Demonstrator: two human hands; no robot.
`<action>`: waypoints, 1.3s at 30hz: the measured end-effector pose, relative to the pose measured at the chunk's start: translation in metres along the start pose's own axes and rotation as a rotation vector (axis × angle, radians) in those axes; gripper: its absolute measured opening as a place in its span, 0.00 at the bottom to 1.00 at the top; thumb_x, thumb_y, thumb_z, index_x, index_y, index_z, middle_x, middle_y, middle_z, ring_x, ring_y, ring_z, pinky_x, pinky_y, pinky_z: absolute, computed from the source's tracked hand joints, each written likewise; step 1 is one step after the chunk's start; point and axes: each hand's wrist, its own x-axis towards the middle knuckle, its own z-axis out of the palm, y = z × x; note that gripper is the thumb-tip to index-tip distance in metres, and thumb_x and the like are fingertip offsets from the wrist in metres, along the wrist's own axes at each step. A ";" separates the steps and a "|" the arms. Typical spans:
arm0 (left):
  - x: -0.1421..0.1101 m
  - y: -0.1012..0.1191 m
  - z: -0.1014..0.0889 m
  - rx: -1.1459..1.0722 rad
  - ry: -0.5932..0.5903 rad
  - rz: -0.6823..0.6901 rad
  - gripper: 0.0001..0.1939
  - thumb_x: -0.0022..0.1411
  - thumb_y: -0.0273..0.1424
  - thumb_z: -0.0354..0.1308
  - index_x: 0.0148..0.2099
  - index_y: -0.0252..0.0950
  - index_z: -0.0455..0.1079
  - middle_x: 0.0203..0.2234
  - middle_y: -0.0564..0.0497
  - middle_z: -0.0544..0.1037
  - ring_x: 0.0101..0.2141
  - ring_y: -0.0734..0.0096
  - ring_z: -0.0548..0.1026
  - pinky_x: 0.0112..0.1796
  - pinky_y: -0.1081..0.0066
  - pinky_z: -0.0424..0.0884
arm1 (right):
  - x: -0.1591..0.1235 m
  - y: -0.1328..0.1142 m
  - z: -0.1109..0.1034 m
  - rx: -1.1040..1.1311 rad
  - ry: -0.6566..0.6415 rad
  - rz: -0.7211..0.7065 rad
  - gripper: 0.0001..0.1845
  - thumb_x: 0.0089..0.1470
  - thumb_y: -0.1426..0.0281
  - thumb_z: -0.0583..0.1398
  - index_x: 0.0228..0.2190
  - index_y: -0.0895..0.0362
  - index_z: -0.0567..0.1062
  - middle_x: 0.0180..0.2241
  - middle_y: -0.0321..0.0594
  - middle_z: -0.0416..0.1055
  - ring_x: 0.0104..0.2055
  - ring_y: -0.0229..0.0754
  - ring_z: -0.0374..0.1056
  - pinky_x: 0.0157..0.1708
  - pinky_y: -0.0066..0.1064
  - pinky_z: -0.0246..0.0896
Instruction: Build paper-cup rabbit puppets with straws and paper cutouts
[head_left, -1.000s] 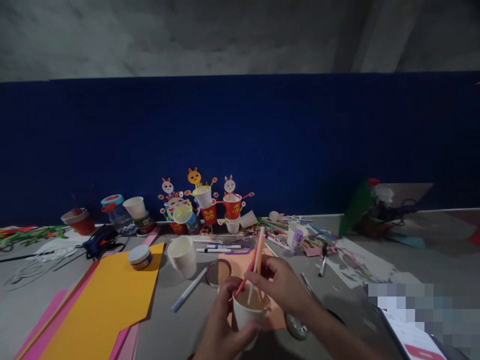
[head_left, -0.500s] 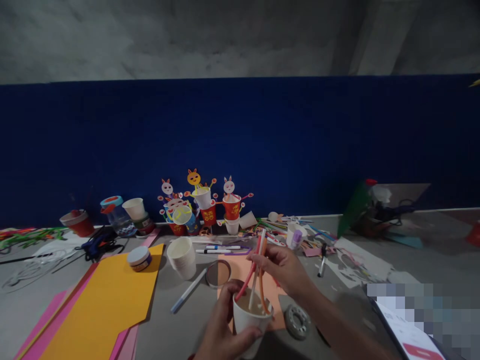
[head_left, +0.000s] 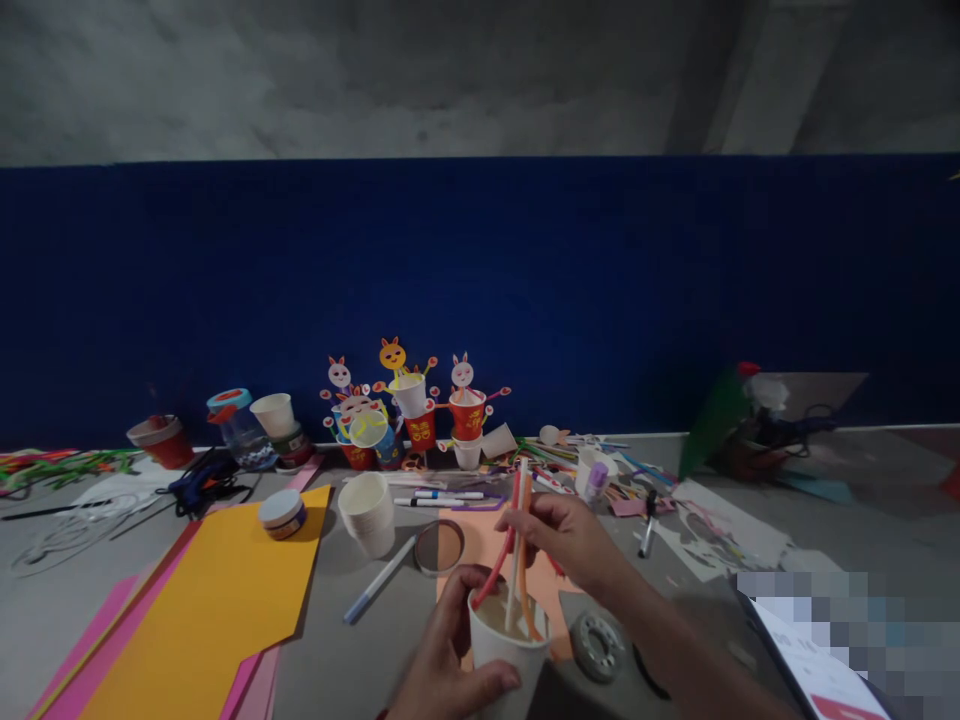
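My left hand (head_left: 457, 650) is closed around a white paper cup (head_left: 506, 650) low in the middle of the view, mouth up. Above it, the fingers of my right hand (head_left: 555, 535) pinch a small bundle of pipe cleaners: a red one (head_left: 496, 565), a white one (head_left: 513, 590) and an orange one (head_left: 526, 595). Their lower ends spread out inside the cup, and their tops stick up past my fingers. Little white pieces show inside the cup by the orange one. Under my hands lies an orange paper sheet (head_left: 476, 525).
A tape roll (head_left: 598, 645) lies right of the cup, a clear tape ring (head_left: 439, 547) to its left. Stacked paper cups (head_left: 367, 515), a marker (head_left: 380, 580), a yellow sheet (head_left: 217, 580) and a lidded jar (head_left: 282, 514) are left. Decorated cup figures (head_left: 420, 430) stand behind; a phone (head_left: 814, 660) lies right.
The view has shifted slightly. The white pipe cleaner now stands closer to the orange one, and both hands keep their hold.
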 end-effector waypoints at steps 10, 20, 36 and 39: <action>0.000 -0.013 -0.006 0.151 0.122 0.067 0.34 0.47 0.45 0.75 0.52 0.43 0.66 0.45 0.48 0.74 0.44 0.56 0.74 0.43 0.65 0.68 | 0.001 0.009 -0.002 -0.023 -0.003 -0.015 0.27 0.50 0.46 0.66 0.29 0.59 0.82 0.21 0.35 0.73 0.24 0.37 0.69 0.25 0.27 0.64; 0.003 -0.006 -0.008 0.315 0.226 0.108 0.49 0.38 0.47 0.77 0.62 0.47 0.65 0.59 0.42 0.73 0.56 0.42 0.71 0.54 0.55 0.68 | 0.000 0.014 0.003 0.005 0.001 -0.022 0.23 0.48 0.49 0.68 0.28 0.58 0.79 0.23 0.34 0.73 0.26 0.37 0.69 0.28 0.28 0.67; 0.002 -0.004 -0.013 0.212 0.202 0.091 0.44 0.40 0.43 0.78 0.60 0.45 0.70 0.57 0.41 0.75 0.56 0.40 0.71 0.55 0.53 0.66 | -0.007 0.002 -0.001 -0.031 0.010 -0.009 0.22 0.48 0.50 0.68 0.26 0.57 0.78 0.23 0.35 0.73 0.25 0.38 0.68 0.28 0.29 0.66; 0.004 0.004 -0.011 -0.074 0.016 -0.012 0.54 0.38 0.45 0.78 0.67 0.47 0.61 0.59 0.38 0.73 0.57 0.39 0.71 0.53 0.51 0.68 | -0.007 -0.004 -0.002 -0.020 0.025 -0.015 0.23 0.47 0.49 0.68 0.26 0.57 0.77 0.21 0.33 0.71 0.23 0.37 0.66 0.27 0.29 0.66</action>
